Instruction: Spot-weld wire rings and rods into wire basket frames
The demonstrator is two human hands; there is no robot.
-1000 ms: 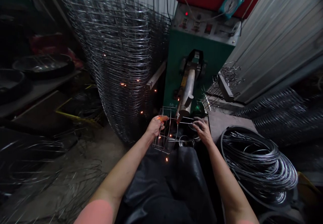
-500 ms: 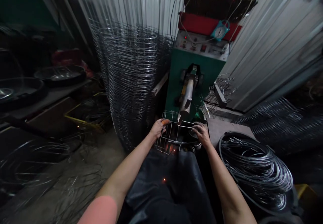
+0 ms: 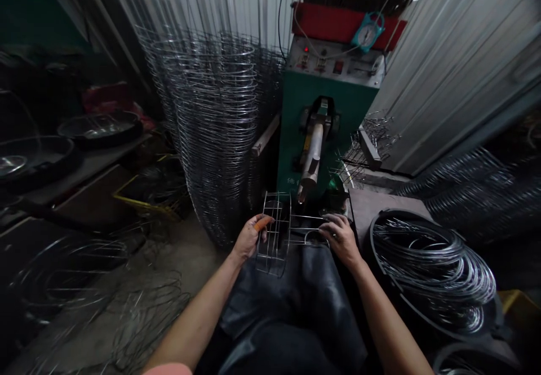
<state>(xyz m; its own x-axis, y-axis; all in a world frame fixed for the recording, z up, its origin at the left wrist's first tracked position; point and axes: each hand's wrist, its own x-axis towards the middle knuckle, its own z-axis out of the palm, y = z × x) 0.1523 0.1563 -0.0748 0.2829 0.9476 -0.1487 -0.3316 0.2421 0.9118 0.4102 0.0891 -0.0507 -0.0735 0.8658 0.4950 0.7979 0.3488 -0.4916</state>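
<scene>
A small wire rack (image 3: pixel 276 234) of crossed thin rods hangs above my lap. My left hand (image 3: pixel 252 237) is closed on its left side, with an orange cover on one finger. Straight wire rods reach from the rack's right side to my right hand (image 3: pixel 339 237), whose fingers are closed around their ends. Just beyond the rack is the electrode tip (image 3: pixel 301 199) of a green spot welder (image 3: pixel 287 115), below its grey cylindrical arm (image 3: pixel 313 152). Rack and tip are apart.
Tall stacks of round wire frames (image 3: pixel 215 121) stand at the left of the welder. At right, a black tub (image 3: pixel 376 256) holds coiled metal rings (image 3: pixel 448 268). A flat board (image 3: pixel 384 203) lies behind it. Loose wires (image 3: pixel 143 313) cover floor at lower left.
Both hands have drawn the wire rack back toward my lap, off the electrode tip. The sparks seen earlier are gone. The camera view has shifted slightly.
</scene>
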